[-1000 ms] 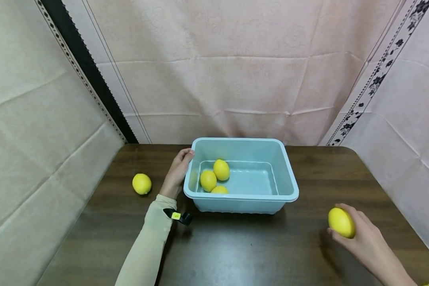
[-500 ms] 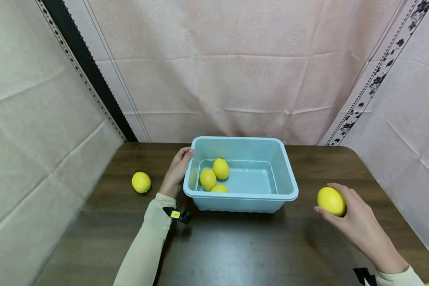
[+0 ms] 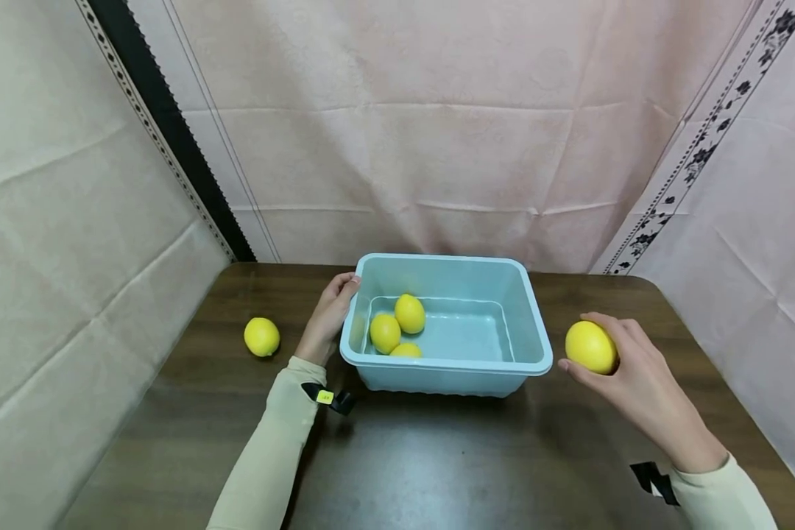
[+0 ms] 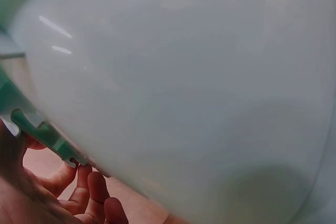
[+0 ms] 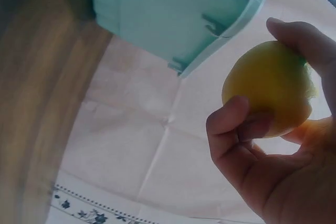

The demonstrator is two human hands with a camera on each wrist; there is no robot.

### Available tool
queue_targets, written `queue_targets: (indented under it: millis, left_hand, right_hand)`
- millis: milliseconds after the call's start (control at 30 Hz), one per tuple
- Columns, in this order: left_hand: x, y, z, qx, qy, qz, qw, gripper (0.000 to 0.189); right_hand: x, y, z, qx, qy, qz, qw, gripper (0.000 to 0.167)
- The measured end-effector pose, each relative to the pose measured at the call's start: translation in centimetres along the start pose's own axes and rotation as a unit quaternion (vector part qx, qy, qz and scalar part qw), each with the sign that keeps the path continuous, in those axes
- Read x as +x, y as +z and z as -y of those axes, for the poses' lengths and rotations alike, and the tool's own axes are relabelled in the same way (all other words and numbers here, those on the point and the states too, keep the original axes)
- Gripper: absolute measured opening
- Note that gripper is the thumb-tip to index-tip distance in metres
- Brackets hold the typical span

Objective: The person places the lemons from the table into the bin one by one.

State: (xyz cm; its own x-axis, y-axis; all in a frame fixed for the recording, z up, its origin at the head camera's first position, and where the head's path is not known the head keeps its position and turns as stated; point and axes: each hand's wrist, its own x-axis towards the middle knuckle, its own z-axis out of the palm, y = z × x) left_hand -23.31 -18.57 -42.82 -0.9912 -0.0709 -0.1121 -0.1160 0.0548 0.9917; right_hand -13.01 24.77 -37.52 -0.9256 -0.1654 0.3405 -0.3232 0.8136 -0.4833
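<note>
A light blue plastic basin [image 3: 447,366] stands on the table, with three lemons [image 3: 410,314] grouped at the left of its floor. My left hand [image 3: 331,313] grips the basin's left rim; in the left wrist view its curled fingers [image 4: 97,190] sit under the rim, and the basin's wall fills most of that picture. Just right of the basin, my right hand [image 3: 629,372] holds another lemon [image 3: 591,347] between thumb and fingers, raised over the table. The right wrist view shows this lemon [image 5: 268,87] close up, with the basin's outer wall [image 5: 163,14] beyond it.
One more lemon [image 3: 261,337] lies on the brown wooden table [image 3: 397,456], left of my left forearm. Pale cloth [image 3: 437,147] hangs behind the table and along both sides. Black straps [image 3: 654,482] circle the wrists.
My right hand has carried its lemon leftward and away from me, from the table's right side to near the basin. My left hand and the basin have stayed in place.
</note>
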Motion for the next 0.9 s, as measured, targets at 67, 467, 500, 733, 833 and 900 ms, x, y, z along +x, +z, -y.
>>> queue_targets:
  millis: [67,467,500,733,833,900]
  left_hand:
    - [-0.1,0.0,-0.1,0.0,-0.001,0.001,1.0,0.047]
    - [0.0,0.1,-0.1,0.01,-0.003,-0.002,0.9999,0.047]
    - [0.0,0.1,-0.1,0.009,-0.003,-0.001,1.0,0.047]
    - [0.0,0.2,0.0,0.007,0.0,0.0,1.0,0.047]
    - [-0.1,0.1,0.0,0.008,0.0,-0.001,1.0,0.047]
    - [-0.1,0.1,0.0,0.01,0.0,0.0,0.9999,0.047]
  right_hand:
    - [0.3,-0.1,0.4,0.002,-0.002,0.002,1.0,0.073]
    - [3.0,0.2,2.4,0.024,-0.037,0.036,0.9984,0.062]
    - [3.1,0.3,2.5,0.027,-0.034,0.038,0.9983,0.062]
    - [4.0,0.9,3.2,0.036,-0.008,0.05,0.9981,0.07]
    - [4.4,1.3,3.4,0.035,-0.016,0.056,0.9977,0.069]
    - [4.6,1.6,3.5,0.033,-0.027,0.057,0.9975,0.068]
